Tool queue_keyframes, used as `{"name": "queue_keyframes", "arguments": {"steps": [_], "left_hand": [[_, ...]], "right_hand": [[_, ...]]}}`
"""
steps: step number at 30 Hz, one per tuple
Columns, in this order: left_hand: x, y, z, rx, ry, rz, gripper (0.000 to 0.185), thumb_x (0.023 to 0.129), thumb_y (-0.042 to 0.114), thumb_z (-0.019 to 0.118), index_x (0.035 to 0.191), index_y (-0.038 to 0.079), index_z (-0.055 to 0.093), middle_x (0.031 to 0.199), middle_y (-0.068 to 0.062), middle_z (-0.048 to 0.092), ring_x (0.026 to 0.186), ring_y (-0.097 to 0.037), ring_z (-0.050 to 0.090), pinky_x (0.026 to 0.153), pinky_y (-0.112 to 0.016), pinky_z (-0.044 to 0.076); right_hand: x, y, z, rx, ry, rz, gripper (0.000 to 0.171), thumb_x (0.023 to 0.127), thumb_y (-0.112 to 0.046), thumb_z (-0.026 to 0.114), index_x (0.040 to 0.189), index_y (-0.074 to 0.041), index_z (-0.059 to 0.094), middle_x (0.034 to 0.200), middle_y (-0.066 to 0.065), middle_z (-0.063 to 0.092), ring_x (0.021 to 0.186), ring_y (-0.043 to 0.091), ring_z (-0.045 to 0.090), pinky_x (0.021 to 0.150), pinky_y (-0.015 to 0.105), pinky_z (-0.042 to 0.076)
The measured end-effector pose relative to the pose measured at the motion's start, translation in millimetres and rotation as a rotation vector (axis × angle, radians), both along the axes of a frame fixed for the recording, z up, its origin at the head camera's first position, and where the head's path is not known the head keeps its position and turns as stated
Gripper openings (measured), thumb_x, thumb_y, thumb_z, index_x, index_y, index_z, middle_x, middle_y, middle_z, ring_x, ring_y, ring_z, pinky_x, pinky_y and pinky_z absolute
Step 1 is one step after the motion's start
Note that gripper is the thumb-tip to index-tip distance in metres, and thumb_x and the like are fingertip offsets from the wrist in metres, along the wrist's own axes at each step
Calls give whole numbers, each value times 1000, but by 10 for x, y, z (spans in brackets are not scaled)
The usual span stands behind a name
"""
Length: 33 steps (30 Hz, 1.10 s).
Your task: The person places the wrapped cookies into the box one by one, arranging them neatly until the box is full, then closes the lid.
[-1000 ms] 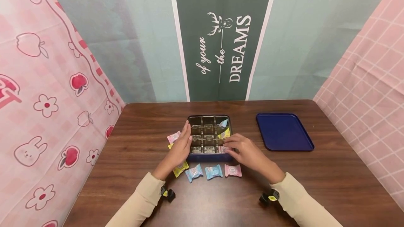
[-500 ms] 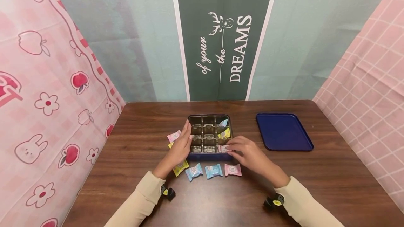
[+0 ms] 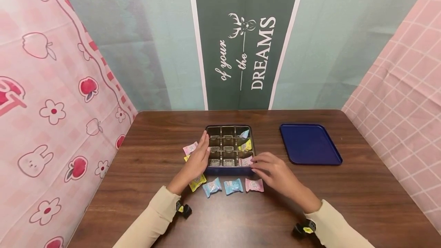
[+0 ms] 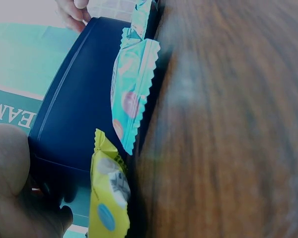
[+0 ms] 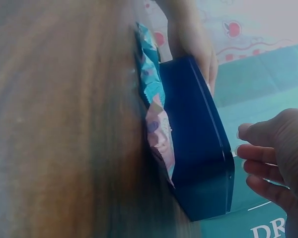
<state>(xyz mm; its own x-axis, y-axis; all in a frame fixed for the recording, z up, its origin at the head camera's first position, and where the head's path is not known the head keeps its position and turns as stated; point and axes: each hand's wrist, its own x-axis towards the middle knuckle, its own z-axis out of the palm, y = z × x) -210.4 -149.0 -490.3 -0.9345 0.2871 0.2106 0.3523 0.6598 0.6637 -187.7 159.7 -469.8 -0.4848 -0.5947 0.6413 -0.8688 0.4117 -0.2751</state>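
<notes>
The left hand (image 3: 197, 160) lies flat against the left side of the dark blue box (image 3: 227, 171), fingers straight and pointing away from the person, their tips at the rim – nothing is clasped in it. In the left wrist view the palm (image 4: 10, 183) presses against the box wall (image 4: 74, 104). Just left of that hand's fingers a pink sweet (image 3: 189, 149) lies on the wooden table (image 3: 155, 133), and a yellow sweet (image 3: 198, 182) peeks out from under the heel of the hand.

The right hand (image 3: 273, 171) sits at the box's near right corner, fingers loosely bent and spread. Its fingertips (image 3: 254, 160) are at the pink wrapped sweet (image 3: 245, 161) lying in the nearest right-hand compartment; whether they pinch it or only touch it cannot be told from the head view, and the right wrist view shows the curled fingers (image 5: 260, 168) just off the box corner (image 5: 208, 198) with nothing between them.

Beyond the right hand's fingertips, in the same column of the box, sit a yellow sweet (image 3: 245, 147) and a pale blue one (image 3: 244, 134). Just in front of that hand, nearer the person, three sweets lie in a row along the box's front wall – blue (image 3: 211, 187), blue (image 3: 233, 186), pink (image 3: 254, 185). Well off to the right of the right hand rests a blue tray (image 3: 310, 144)
</notes>
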Motion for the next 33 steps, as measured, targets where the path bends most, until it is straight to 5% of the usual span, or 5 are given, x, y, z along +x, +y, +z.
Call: {"name": "queue_keyframes", "arguments": {"steps": [13,33], "left_hand": [[-1,5,7,-1,9,4,52,111,12,36,157,-10,21,169,-19,8,148,-37,30,116,-52,31],[-1,6,10,4,-3,7,52,111,12,36,157,-8,20,169,-17,7,149,-35,27,118,-50,29]], "right_hand": [[173,112,-55,13,-60,-43,19,77,-2,84,95,-7,81,104,4,73,97,18,68,83,28,56],[289,159,-258,189,-128,-49,25,77,-17,89,99,-12,79,103,-2,71,93,13,68,76,32,59]]}}
